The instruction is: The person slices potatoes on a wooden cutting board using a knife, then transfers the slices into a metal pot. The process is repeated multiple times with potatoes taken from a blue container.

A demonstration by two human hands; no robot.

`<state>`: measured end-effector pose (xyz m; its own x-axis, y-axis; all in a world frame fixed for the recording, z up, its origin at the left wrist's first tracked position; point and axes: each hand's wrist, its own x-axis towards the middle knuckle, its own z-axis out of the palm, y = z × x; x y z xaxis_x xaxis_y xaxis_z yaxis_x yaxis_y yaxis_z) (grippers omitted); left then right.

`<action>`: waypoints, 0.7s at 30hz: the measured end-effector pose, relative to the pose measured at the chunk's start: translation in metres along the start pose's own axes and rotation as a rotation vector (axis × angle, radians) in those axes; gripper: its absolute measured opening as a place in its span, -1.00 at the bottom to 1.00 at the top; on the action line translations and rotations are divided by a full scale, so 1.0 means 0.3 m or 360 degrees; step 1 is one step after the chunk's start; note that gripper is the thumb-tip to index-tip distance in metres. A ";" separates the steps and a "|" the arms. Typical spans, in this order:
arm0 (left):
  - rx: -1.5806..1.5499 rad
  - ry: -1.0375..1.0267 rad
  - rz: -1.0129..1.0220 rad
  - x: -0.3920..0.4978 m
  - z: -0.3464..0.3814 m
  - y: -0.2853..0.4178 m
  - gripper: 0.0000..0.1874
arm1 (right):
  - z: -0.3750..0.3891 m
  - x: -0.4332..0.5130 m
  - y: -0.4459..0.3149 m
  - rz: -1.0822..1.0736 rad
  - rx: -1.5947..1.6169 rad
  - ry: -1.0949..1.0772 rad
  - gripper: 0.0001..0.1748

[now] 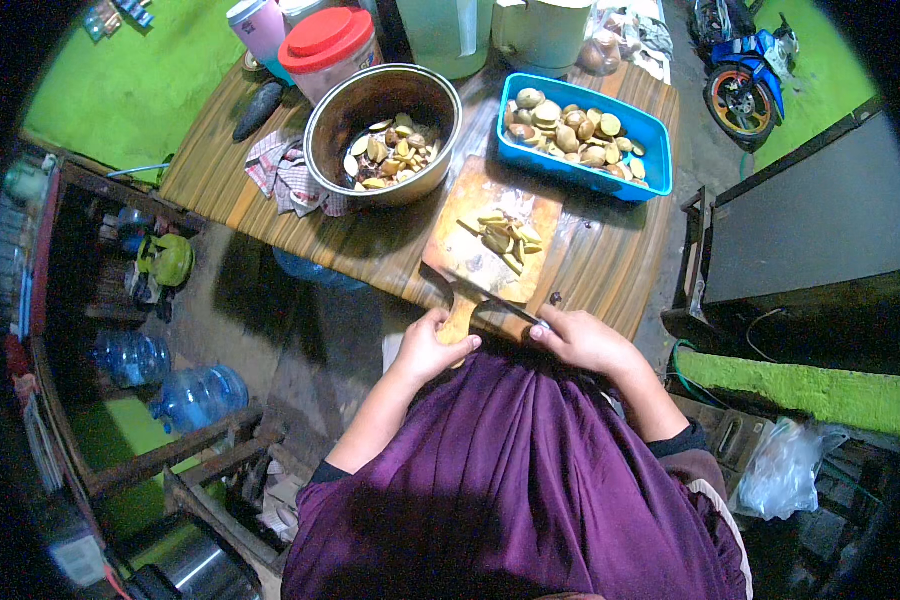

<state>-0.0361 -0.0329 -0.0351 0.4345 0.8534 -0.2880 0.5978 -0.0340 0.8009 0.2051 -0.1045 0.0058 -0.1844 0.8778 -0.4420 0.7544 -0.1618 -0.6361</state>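
My left hand point(430, 349) grips the handle of a wooden cutting board point(450, 240) that lies at the table's near edge. In my right hand point(581, 339) is a kitchen knife point(506, 306), its blade pointing left across the board's near end. A small heap of cut yellowish pieces point(501, 236) rests on the board. Beyond it to the left, a metal pot point(322, 161) holds more sliced pieces. A blue plastic tub point(585, 174) at the right contains pale rounded pieces, some cut flat; their kind is hard to tell.
A checked cloth point(289, 176) and a dark stone pestle point(258, 112) lie left of the pot. Along the back stand a red-lidded jar point(328, 45), a pink tumbler point(259, 30) and a green pitcher point(442, 37). Water jugs point(202, 397) sit on the floor at left.
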 end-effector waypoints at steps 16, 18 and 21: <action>-0.0575 0.0028 0.0298 -0.237 -0.114 0.092 -0.65 | -0.298 -0.071 -0.231 -0.0367 -0.0664 0.0377 -0.63; -0.0668 0.0104 0.0229 -0.237 -0.148 0.108 -0.66 | -0.344 0.003 -0.263 -0.0531 -0.0668 0.0458 -0.62; -0.0744 0.0220 0.0140 -0.232 -0.207 0.110 -0.67 | -0.403 0.117 -0.319 -0.0630 -0.0689 0.0523 -0.61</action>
<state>-0.0885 -0.0613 0.0440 0.3572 0.9199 -0.1619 0.1831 0.1010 0.9779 0.2027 -0.0036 0.1277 -0.3495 0.9364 0.0315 0.8666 0.3359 -0.3691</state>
